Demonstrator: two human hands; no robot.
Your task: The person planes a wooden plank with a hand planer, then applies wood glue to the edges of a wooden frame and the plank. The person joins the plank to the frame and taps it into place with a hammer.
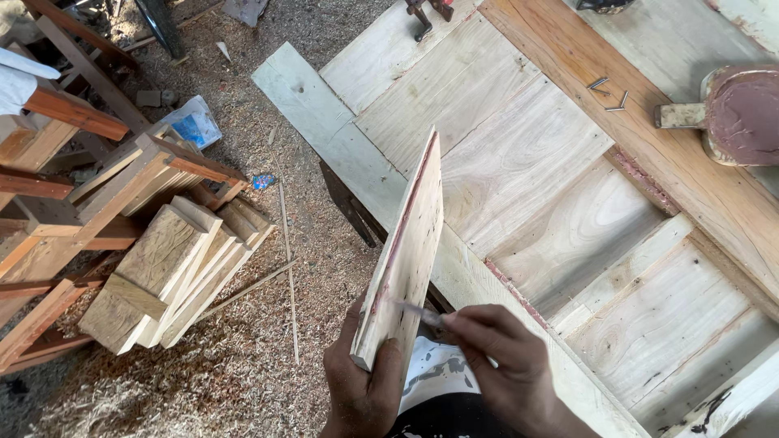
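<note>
We see bright, even daylight, soft and with little glare; faint shadows lie under the stacked wood blocks (174,272). Focus is sharp mid-frame, while the thin tool's (419,311) tip blurs slightly.

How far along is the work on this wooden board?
Done: a reddish line already runs along the upper edge of the board. In hand: left hand holds the board on edge, right hand puts a thin tool to its face. Left: the face is mostly bare.
</note>
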